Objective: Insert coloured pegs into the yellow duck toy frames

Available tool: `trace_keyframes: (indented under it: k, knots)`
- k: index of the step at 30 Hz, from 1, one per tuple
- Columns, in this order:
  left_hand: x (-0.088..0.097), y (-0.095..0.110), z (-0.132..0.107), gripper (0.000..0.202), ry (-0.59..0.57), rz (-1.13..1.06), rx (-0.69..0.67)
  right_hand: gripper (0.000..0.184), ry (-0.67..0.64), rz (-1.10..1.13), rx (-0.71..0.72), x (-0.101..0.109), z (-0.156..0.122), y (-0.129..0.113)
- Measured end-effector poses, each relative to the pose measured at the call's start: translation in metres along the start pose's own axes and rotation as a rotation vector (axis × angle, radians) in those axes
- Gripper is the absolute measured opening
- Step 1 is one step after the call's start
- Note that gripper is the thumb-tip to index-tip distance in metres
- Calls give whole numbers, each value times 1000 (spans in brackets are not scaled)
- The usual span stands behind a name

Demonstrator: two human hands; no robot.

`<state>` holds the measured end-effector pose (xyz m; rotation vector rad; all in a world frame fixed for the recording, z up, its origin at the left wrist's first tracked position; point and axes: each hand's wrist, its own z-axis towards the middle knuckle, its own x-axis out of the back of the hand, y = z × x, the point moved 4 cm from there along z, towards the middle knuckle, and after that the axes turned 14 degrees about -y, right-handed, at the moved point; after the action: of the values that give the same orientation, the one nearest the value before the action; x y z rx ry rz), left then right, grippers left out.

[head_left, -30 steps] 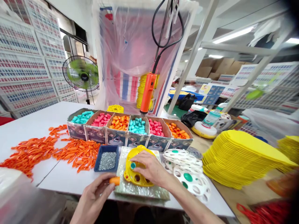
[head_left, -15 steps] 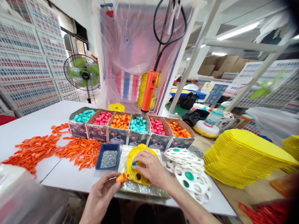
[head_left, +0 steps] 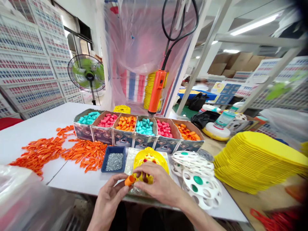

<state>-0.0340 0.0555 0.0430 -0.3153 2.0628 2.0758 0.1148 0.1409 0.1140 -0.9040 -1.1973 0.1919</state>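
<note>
My left hand point(head_left: 111, 194) pinches a short hollow orange plastic cap point(head_left: 130, 180) between thumb and fingers, at the front edge of the work mat. Close beside the cap, my right hand point(head_left: 156, 181) reaches over a round yellow plastic disc with holes point(head_left: 154, 156). Its thumb and bent fingers are apart, the tips near the cap's right side; whether they touch it I cannot tell. No piece shows in the right hand. The hand covers much of the disc's front half. Under the disc lies a plastic-covered pad point(head_left: 130, 159).
A blue tray of small metal screws point(head_left: 114, 161) stands left of the pad, near orange plastic pieces point(head_left: 89, 154). Behind is a row of boxes of coloured caps point(head_left: 124, 138). An orange electric screwdriver point(head_left: 157, 91) hangs above. White perforated discs point(head_left: 203, 189) and stacked yellow plates point(head_left: 247, 160) lie right.
My right hand has moved left and toward me, off the disc's middle to beside the orange cap. The left hand still holds the cap, slightly turned. The view has shifted a little.
</note>
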Motion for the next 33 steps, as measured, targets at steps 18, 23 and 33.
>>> trace_keyframes:
  k: [18, 23, 33]
  knots:
    - [7, 1, -3, 31, 69, 129, 20, 15, 256, 56, -109, 22, -14, 16]
    - [17, -2, -8, 30, 134, 190, 33, 12, 193, -36, -180, 21, -15, 28]
    - [17, -8, -9, 29, 88, 214, 45, 20, -111, -232, -68, 19, -21, 19]
